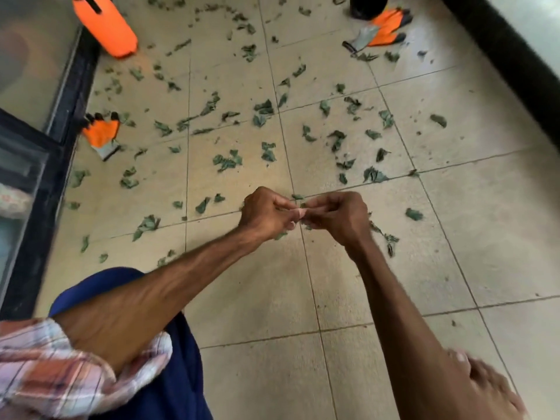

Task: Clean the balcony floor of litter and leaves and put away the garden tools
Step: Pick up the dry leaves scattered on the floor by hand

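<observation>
Gathering: heap leaves (227,160) from 12 o'clock, not piece by piece.
Left hand (266,213): curled, pinching; cannot tell what.
Right hand (336,216): curled alike, tips meeting left's.

Beige tiled floor (500,237), strewn with wilted green leaves (227,160); an orange glove (101,133) lies at ten o'clock, a second glove (385,31) at one o'clock.

Beige tiled floor (394,298) w/ dark-framed glass door (27,71) at left.

Orange object (106,28) and black object (368,7) partly beyond the top edge; pinched small item (300,211) unidentifiable
</observation>
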